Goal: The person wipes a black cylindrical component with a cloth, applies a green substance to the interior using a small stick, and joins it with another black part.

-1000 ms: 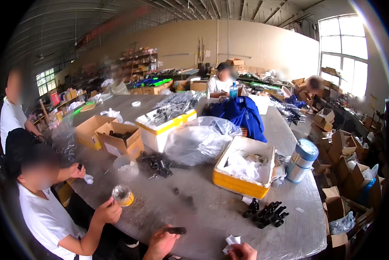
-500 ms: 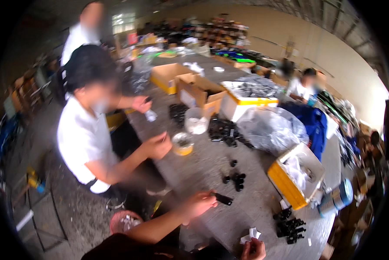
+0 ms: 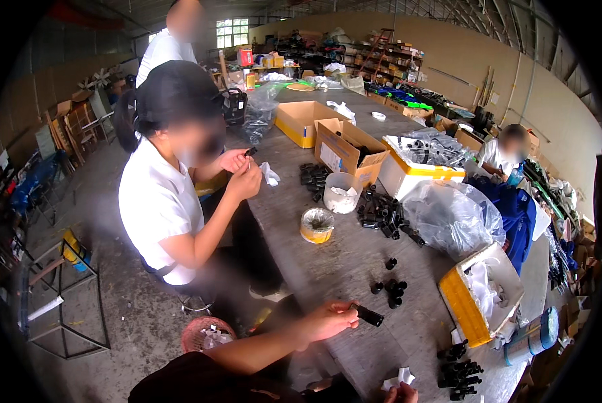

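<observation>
Tube (image 3: 369,316) poked out lengthwise rightward from left hand (image 3: 332,321), grip pinched on one end; right hand (image 3: 402,395) was at white cloth (image 3: 404,374), grip honestly too cropped to tell.

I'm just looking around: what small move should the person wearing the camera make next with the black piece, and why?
I'd perhaps bring the right hand across so its crumpled white piece meets the black cylinder. The left hand grips the cylinder by one end, leaving most of it exposed, and the two pieces are apart.
</observation>
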Demonstrator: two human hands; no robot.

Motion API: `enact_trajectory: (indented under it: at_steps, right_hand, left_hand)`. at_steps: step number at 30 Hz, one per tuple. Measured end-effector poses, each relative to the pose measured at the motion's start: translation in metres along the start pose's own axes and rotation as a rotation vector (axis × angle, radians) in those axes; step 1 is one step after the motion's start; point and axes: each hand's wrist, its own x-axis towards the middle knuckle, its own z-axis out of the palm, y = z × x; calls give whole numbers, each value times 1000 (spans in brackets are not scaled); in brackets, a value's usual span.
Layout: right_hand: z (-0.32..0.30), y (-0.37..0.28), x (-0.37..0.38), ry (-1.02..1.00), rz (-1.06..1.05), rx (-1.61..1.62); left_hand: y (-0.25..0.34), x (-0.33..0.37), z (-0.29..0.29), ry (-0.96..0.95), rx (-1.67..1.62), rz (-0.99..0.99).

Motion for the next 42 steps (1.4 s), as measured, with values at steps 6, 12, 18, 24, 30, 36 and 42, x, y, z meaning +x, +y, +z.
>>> enact_trajectory:
  at_steps: [6, 12, 18, 24, 30, 36, 42]
  right_hand:
    - [-1, -1, 2, -10, -51, -49]
    - [-3, -9, 3, 29, -26, 87]
    - [-3, 4, 0, -74, -62, -163]
    - [-8, -11, 5, 13, -53, 26]
    - [-5, -9, 3, -29, -17, 104]
    - [-3, 14, -12, 2, 107, 254]
    - [1, -76, 20, 295, -61, 769]
  left_hand:
    - [7, -1, 4, 25, -31, -34]
    - [-6, 3, -6, -27, -52, 14]
    - [-2, 3, -4, -78, -106, -15]
    - [0, 3, -1, -55, -73, -12]
    - [7, 2, 7, 22, -52, -16]
    - [6, -1, 2, 33, -92, -23]
    - [-11, 0, -16, 96, -35, -38]
